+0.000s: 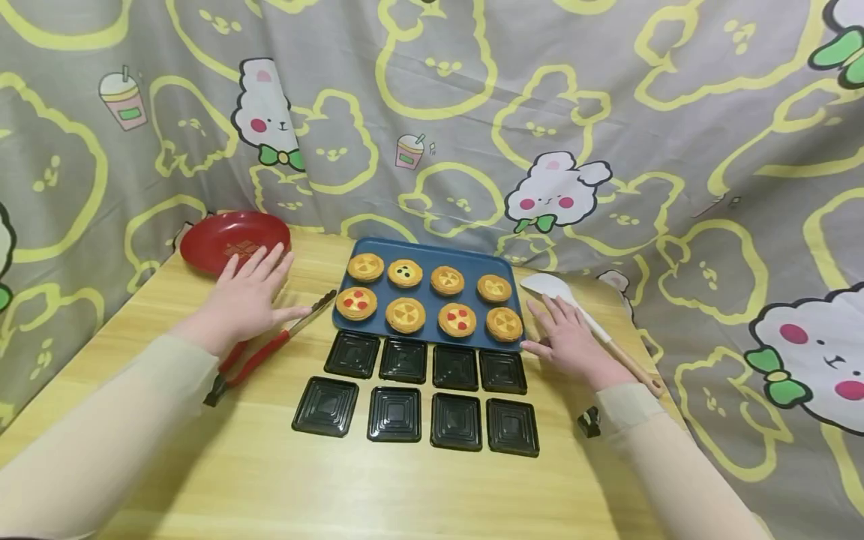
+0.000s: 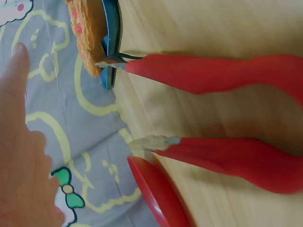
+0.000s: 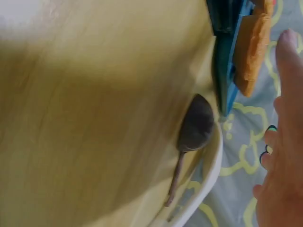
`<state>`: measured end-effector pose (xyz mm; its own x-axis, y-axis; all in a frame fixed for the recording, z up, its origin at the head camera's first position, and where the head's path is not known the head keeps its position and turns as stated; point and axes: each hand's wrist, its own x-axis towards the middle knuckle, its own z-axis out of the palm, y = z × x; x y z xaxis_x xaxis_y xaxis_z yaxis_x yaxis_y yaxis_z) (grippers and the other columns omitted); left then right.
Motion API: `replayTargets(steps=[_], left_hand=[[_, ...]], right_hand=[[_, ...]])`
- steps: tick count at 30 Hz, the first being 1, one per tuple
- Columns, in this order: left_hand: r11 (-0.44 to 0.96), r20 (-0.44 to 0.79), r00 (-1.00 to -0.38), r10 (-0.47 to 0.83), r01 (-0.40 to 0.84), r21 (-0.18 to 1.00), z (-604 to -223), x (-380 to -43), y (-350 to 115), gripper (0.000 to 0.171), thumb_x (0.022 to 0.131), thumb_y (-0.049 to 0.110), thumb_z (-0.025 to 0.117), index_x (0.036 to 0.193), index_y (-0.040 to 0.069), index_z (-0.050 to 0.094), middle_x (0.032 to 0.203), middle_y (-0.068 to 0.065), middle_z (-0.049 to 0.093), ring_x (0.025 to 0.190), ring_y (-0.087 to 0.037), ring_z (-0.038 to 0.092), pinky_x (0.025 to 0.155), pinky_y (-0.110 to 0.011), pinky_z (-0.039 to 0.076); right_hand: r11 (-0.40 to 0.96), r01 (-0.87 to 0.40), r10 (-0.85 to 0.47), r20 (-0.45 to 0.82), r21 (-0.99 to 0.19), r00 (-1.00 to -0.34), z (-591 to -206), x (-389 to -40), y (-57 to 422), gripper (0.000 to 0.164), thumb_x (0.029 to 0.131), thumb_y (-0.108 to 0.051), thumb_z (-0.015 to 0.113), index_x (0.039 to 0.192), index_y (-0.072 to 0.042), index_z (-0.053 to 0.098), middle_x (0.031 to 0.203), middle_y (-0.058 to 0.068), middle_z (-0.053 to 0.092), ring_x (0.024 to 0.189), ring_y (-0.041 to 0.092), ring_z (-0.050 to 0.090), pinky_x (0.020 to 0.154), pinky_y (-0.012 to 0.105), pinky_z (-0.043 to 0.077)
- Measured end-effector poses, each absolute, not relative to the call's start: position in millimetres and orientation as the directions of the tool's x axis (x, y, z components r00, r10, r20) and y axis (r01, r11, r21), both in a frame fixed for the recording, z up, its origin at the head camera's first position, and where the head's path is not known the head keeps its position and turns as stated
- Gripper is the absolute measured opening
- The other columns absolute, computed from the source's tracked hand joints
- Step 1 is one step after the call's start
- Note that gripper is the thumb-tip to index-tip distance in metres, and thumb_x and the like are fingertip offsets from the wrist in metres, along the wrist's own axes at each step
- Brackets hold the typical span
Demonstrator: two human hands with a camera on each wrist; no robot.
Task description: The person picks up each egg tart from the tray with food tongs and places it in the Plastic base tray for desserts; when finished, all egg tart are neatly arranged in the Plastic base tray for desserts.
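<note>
Patterned cloth (image 1: 466, 172) hung behind the counter (image 1: 378, 487); your left grip (image 1: 246, 301) and right grip (image 1: 568, 339) were spread, empty. The tongs (image 1: 277, 344) and white utensil (image 1: 595, 325) seemed light, stiff, best taken by the handles (image 2: 222, 74).

The front of the counter (image 1: 405, 495) has lots of room. A thin lane runs between the two rows of black dishes (image 1: 394, 415). The tarts (image 1: 406, 315) sit close on the blue tray (image 1: 469, 262), with little gaps between. Behind that, the hanging cloth (image 1: 459, 191) makes a big wall. The red-handled tongs (image 1: 271, 349) and red plate (image 1: 226, 234) get in the way on the left, the white scoop (image 1: 593, 323) on the right.
</note>
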<state>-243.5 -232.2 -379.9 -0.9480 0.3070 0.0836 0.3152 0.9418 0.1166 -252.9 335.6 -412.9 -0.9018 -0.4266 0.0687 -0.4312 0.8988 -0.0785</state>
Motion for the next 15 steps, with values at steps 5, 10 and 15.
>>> replayTargets(steps=[5, 10, 15], left_hand=[[0.95, 0.032, -0.963, 0.267, 0.269, 0.161, -383, -227, -241, 0.114, 0.082, 0.075, 0.058, 0.148, -0.014, 0.029, 0.15, -0.034, 0.029, 0.137, -0.051, 0.024, 0.11, -0.064, 0.013], [0.935, 0.018, -0.962, 0.272, 0.268, 0.233, -392, -215, -242, 0.1, 0.08, 0.063, 0.072, 0.137, -0.015, 0.045, 0.113, -0.028, 0.054, 0.096, -0.043, 0.057, 0.087, -0.058, 0.044], [0.945, -0.029, -0.973, 0.229, 0.214, 0.248, -401, -209, -241, 0.074, 0.075, 0.063, 0.076, 0.102, -0.004, 0.06, 0.088, -0.014, 0.049, 0.069, -0.028, 0.053, 0.062, -0.046, 0.047]], right_hand=[[0.894, -0.439, -0.441, 0.0, -0.088, -0.898, -422, -262, 336, 0.09, 0.091, -0.062, 0.057, 0.158, -0.011, 0.024, 0.16, 0.024, 0.015, 0.145, 0.047, 0.006, 0.11, 0.066, 0.005], [0.896, -0.428, -0.435, -0.044, -0.116, -0.899, -429, -271, 341, 0.092, 0.089, -0.059, 0.062, 0.156, -0.007, 0.027, 0.158, 0.025, 0.019, 0.143, 0.049, 0.013, 0.109, 0.067, 0.008], [0.886, -0.433, -0.449, -0.077, -0.163, -0.89, -431, -280, 341, 0.094, 0.088, -0.058, 0.065, 0.156, -0.005, 0.026, 0.159, 0.021, 0.022, 0.143, 0.047, 0.016, 0.11, 0.066, 0.007]])
